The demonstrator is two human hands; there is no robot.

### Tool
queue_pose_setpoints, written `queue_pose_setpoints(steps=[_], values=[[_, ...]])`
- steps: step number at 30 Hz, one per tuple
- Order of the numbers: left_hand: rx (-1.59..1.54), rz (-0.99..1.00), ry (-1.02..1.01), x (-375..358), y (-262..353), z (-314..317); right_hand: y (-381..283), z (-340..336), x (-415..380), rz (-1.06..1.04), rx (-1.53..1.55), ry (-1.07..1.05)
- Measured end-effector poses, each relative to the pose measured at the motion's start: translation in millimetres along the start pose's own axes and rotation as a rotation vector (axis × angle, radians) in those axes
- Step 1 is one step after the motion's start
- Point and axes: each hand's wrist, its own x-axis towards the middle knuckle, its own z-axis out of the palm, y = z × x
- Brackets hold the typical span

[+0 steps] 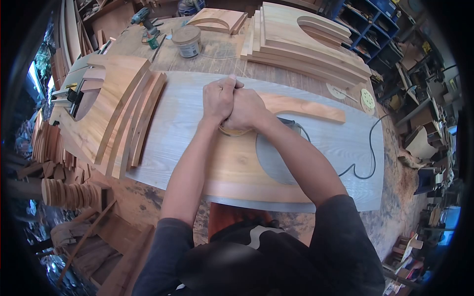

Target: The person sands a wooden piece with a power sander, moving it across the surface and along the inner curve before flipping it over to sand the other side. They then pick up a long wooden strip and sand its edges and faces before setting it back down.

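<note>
Both hands meet over a curved wooden panel that lies on a grey board. My left hand is closed, pressed against my right hand, which is closed too. Beneath them shows the round rim of a sander, resting on the panel; the hands hide most of it. A black cord runs over the board on the right. The panel has a curved cutout, and its narrow far arm reaches to the right.
Curved wooden pieces stand stacked at the left. Another stack lies at the back right. A lidded tub, a cordless drill and a green bottle stand at the back. Sanding discs lie at the right.
</note>
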Motion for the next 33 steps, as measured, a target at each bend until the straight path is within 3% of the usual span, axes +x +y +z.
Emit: queue_pose_setpoints(steps=[2, 4, 8, 10, 13, 20, 22, 26, 28, 33], values=[[-0.026, -0.029, 0.013, -10, 0, 2, -5, -1, -8, 0.009, 0.022, -0.007], [-0.033, 0.069, 0.103, -39, 10, 0, -29, -15, -28, 0.015, 0.088, -0.150], [-0.015, 0.127, 0.097, -42, 1, -5, -27, 0, -27, -0.030, 0.065, -0.116], [-0.011, 0.016, 0.042, -12, -1, -4, -13, -6, -4, 0.013, 0.012, -0.104], [-0.009, 0.018, 0.052, -3, 3, -1, -9, -11, 4, 0.027, 0.017, -0.113], [-0.020, 0.147, 0.146, -45, -1, -13, -30, 11, -21, -0.097, 0.050, -0.043], [0.007, 0.006, 0.068, -16, -2, -18, -27, -10, 4, 0.028, 0.037, -0.182], [-0.012, 0.002, 0.076, -17, -8, -13, -25, -8, 2, 0.019, 0.020, -0.178], [-0.024, 0.055, 0.119, -42, 2, -10, -28, 2, -21, -0.084, 0.075, -0.019], [0.006, 0.045, 0.078, -36, 7, -3, -23, -7, -21, -0.038, 0.030, -0.118]])
